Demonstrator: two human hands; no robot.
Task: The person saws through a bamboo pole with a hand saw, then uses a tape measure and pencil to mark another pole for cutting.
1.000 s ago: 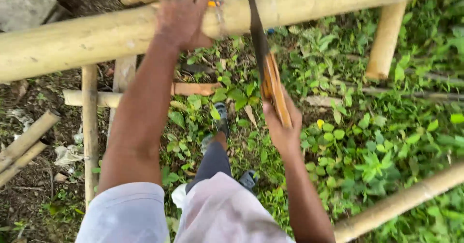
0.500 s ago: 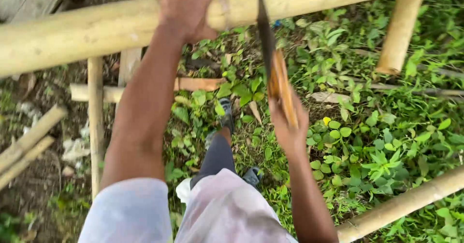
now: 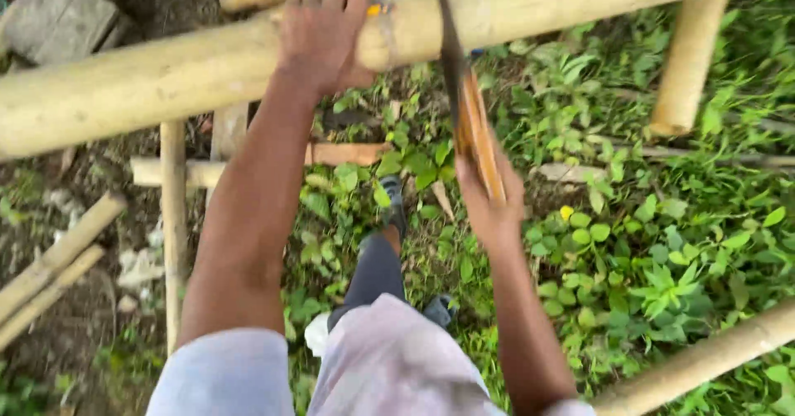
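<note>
Shifted slightly lower: saw [image 3: 460, 93], handle clenched in right hand [image 3: 490, 205]; left hand [image 3: 325, 37] pressed around bamboo pole [image 3: 166, 85].

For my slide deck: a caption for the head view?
Left hand steadies a bamboo pole while right hand draws a saw across it.

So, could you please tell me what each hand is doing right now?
Left hand: closed over the thick bamboo pole.
Right hand: closed around the saw's wooden handle.

Pale yellow bamboo pole [image 3: 513, 6], orange-brown saw handle [image 3: 480, 139], green leaves [image 3: 654, 259].
</note>
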